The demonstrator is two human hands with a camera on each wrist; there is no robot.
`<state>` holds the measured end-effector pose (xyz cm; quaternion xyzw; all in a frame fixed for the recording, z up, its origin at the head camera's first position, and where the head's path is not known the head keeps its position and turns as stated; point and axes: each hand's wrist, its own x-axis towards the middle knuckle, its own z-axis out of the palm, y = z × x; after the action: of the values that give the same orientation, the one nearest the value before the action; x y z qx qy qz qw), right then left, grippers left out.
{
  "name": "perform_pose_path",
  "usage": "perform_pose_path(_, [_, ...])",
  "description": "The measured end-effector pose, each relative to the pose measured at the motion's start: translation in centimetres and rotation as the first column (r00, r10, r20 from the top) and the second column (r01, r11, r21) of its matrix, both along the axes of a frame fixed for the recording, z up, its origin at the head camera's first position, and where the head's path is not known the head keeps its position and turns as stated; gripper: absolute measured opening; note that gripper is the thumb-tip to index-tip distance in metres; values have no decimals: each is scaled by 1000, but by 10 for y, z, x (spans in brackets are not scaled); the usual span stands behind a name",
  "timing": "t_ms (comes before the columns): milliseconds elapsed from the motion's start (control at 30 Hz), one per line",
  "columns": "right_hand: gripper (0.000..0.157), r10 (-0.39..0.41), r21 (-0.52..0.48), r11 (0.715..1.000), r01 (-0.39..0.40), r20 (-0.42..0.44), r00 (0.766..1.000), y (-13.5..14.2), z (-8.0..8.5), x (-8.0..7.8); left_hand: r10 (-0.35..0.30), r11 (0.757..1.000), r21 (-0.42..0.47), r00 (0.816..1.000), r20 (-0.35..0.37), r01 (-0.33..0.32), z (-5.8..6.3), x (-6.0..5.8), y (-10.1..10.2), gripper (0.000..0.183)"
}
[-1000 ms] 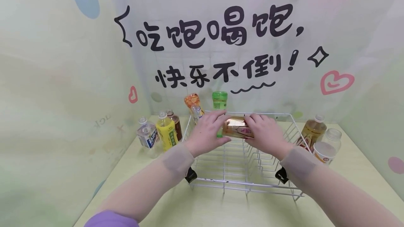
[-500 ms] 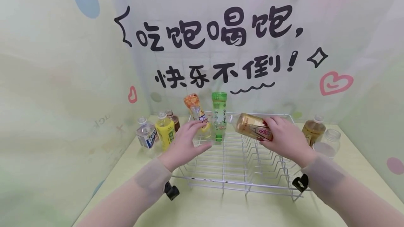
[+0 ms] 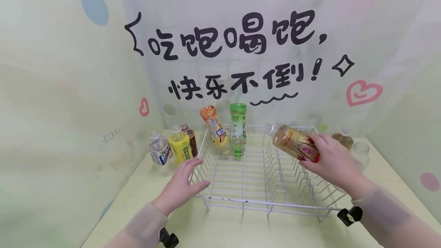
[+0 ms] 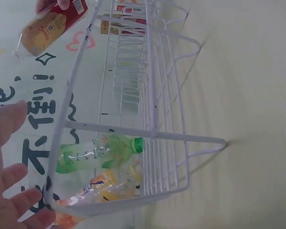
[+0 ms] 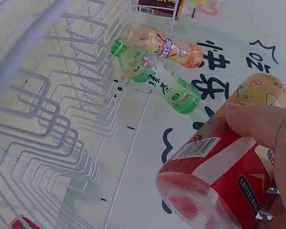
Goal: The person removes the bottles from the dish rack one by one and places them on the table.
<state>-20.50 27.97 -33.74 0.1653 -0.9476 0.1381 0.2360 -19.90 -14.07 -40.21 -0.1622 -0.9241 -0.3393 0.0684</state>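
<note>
My right hand (image 3: 332, 160) grips a bottle (image 3: 295, 143) with a gold and red label above the right side of the white wire rack (image 3: 255, 203). Its white neck tilts toward the upper left; the right wrist view shows its clear base and the thumb across the label. My left hand (image 3: 182, 183), fingers spread and holding nothing, is beside the rack's front left. Inside the rack's back left, a green bottle (image 3: 238, 129) stands upside down, cap at the bottom. An orange bottle (image 3: 215, 129) leans next to it, also neck down.
Left of the rack stand a clear bottle with a blue label (image 3: 160, 152), a yellow bottle (image 3: 180, 144) and a brown bottle (image 3: 190, 139). Right of it are another brownish bottle (image 3: 342, 139) and a clear jar (image 3: 361, 154), partly behind my right hand. A printed wall sheet (image 3: 220, 3) rises behind.
Both hands were on the gold and red bottle; the left let go and moved down-left. The right hand carried the bottle rightward, its neck now pointing up-left.
</note>
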Motion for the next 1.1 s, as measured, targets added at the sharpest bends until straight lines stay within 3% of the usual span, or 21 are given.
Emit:
perform_pose_path(167, [75, -37, -80, 996, 41, 47, 998, 16, 0, 14, 5, 999, 44, 998, 62, -8, -23, 5, -10, 72])
perform_pose_path(333, [82, -78, -144, 986, 89, 82, 994, 30, -3, 27, -30, 997, 78, 997, 73, 24, -40, 6, -12, 67])
perform_pose_path(567, [73, -102, -258, 958, 124, 98, 990, 49, -12, 40, -42, 986, 166, 992, 120, 21, -51, 7, -12, 66])
perform_pose_path(700, [69, -110, -316, 940, 133, 89, 990, 61, -19, 48, -47, 980, 200, 993, 105, 25, -56, 7, -12, 65])
perform_pose_path(900, [70, -147, -423, 887, 185, 122, 982, 78, -29, 57, -44, 971, 240, 994, 98, 19, -61, 6, -11, 64])
perform_pose_path(1100, [65, -206, -533, 808, 251, 144, 968, 93, -42, 62, -45, 961, 277, 995, 91, 19, -63, 7, -11, 64])
